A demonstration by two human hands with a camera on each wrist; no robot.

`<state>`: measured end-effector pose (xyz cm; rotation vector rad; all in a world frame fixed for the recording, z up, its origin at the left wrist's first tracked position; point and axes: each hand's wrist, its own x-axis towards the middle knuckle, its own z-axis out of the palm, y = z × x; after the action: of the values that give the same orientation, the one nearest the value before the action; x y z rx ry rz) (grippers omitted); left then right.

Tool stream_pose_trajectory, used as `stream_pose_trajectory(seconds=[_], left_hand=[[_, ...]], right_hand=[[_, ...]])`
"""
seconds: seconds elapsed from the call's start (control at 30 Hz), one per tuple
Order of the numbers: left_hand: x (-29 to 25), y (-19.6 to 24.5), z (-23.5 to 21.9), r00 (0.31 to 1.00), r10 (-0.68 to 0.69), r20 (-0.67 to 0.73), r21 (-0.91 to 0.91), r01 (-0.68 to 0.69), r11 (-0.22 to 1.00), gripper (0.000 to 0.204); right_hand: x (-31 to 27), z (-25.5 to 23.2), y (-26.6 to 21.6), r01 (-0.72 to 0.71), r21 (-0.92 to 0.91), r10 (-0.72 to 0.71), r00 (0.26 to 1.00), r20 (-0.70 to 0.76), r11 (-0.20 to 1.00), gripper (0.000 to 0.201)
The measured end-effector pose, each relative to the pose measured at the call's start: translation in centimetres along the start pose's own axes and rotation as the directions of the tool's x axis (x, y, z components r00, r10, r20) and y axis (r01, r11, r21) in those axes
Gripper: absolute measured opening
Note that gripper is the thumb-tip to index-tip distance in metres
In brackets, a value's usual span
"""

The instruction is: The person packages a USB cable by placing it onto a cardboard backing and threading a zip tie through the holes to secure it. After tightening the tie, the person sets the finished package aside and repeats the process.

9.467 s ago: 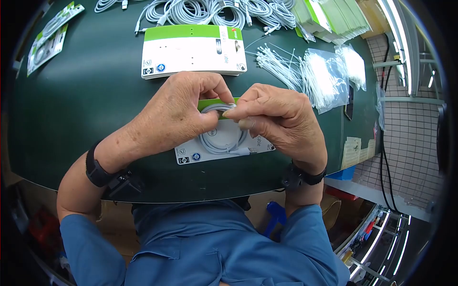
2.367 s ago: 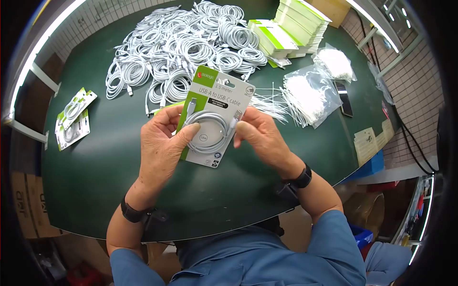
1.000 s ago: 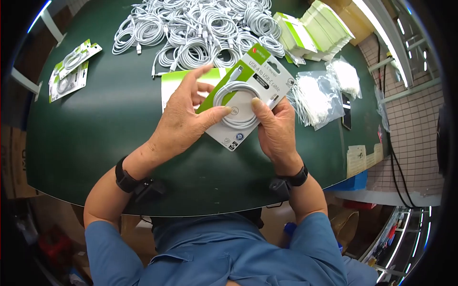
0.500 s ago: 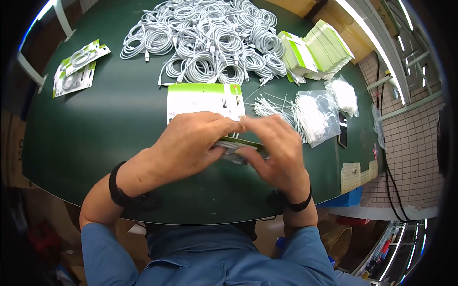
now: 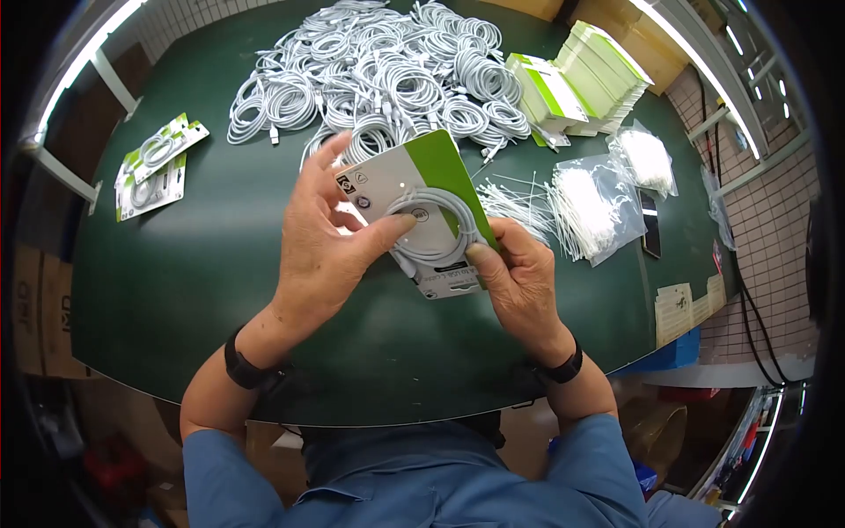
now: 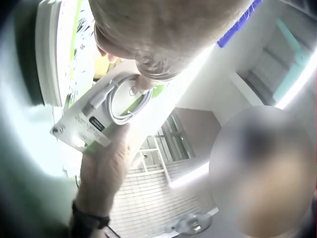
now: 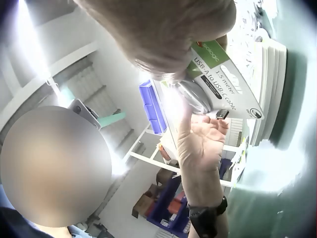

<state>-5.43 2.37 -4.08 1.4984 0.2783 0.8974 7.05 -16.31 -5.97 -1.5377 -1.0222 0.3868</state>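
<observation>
A white and green cable card (image 5: 385,180) is held above the table, turned so its printed title is upside down in the head view. On its face lies a coiled white cable (image 5: 440,195). The left hand (image 5: 321,238) has its thumb on the card inside the coil, its other fingers spread at the card's left edge and partly behind it. At the card's right edge, the right hand (image 5: 524,282) pinches card and cable between thumb and fingers. The right wrist view shows the card (image 7: 230,84) with a USB plug (image 7: 222,114) near its edge.
Many coiled white cables (image 5: 387,75) are heaped at the back. Stacked cards (image 5: 594,79) stand back right, near bagged white ties (image 5: 590,207), loose ties (image 5: 515,204) and a phone (image 5: 650,227). Carded cables (image 5: 151,187) lie at the left.
The card, edge-on and low half a second ago, is now raised with its face showing and turned round from its earlier upright title. The right hand has moved to the card's right edge.
</observation>
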Motion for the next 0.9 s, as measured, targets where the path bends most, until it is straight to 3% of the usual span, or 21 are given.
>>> stream_pose_trajectory(seconds=[0.03, 0.07, 0.17, 0.3, 0.57, 0.63, 0.67, 0.7, 0.73, 0.8, 0.83, 0.9], left_hand=[[0.0, -0.1, 0.0, 0.979, -0.197, 0.057, -0.178, 0.204, 0.962, 0.044], [0.0, -0.1, -0.2, 0.980, -0.192, 0.055, -0.177, 0.199, 0.964, 0.044], [0.1, 0.0, -1.1, 0.930, -0.294, 0.219, -0.272, 0.348, 0.897, 0.035], [0.1, -0.1, -2.0, 0.895, -0.342, 0.286, -0.248, 0.414, 0.876, 0.027], [0.1, -0.1, -1.4, 0.896, -0.306, 0.323, -0.201, 0.381, 0.903, 0.028], [-0.1, 0.1, -1.0, 0.901, -0.296, 0.317, -0.177, 0.363, 0.915, 0.028], [-0.2, 0.2, -0.9, 0.906, -0.288, 0.310, -0.144, 0.344, 0.928, 0.027], [-0.3, 0.3, -0.7, 0.911, -0.280, 0.304, -0.110, 0.325, 0.939, 0.027], [-0.4, 0.4, -0.6, 0.910, -0.280, 0.307, -0.117, 0.328, 0.937, 0.027], [-0.6, 0.5, -0.5, 0.890, -0.286, 0.354, -0.036, 0.319, 0.947, 0.024], [-0.8, 0.5, -0.5, 0.877, -0.295, 0.378, 0.010, 0.315, 0.949, 0.023], [-1.5, 0.3, -0.3, 0.869, -0.306, 0.388, 0.059, 0.308, 0.949, 0.023]], right_hand=[[0.1, 0.1, 0.2, 0.007, 0.001, -0.007, 1.000, -0.002, 1.000, 0.021], [0.0, 0.2, 0.4, -0.009, 0.035, 0.009, 1.000, 0.004, 0.999, 0.020], [-0.2, 0.5, 0.9, -0.049, 0.098, 0.047, 0.998, 0.029, 0.994, 0.019], [-0.1, 0.1, 1.2, -0.132, 0.120, 0.119, 0.987, 0.108, 0.984, 0.020], [0.9, -0.2, 2.0, -0.161, 0.115, 0.136, 0.971, 0.194, 0.980, 0.024], [1.2, 0.9, 1.5, 0.032, 0.124, -0.024, 0.997, -0.069, 0.992, 0.028], [1.4, 1.0, 1.1, 0.129, 0.109, -0.105, 0.974, -0.199, 0.986, 0.031], [1.5, 0.7, 0.7, 0.125, 0.100, -0.104, 0.975, -0.198, 0.987, 0.031], [1.6, 0.2, 0.2, 0.279, -0.134, -0.301, 0.936, -0.184, 0.951, 0.032], [1.7, -0.5, -0.9, 0.517, -0.544, -0.627, 0.779, -0.023, 0.662, 0.035], [1.7, -0.3, -1.5, 0.509, -0.546, -0.621, 0.784, -0.027, 0.666, 0.035], [1.8, 0.9, -2.7, 0.573, -0.593, -0.666, 0.742, 0.082, 0.566, 0.034]])
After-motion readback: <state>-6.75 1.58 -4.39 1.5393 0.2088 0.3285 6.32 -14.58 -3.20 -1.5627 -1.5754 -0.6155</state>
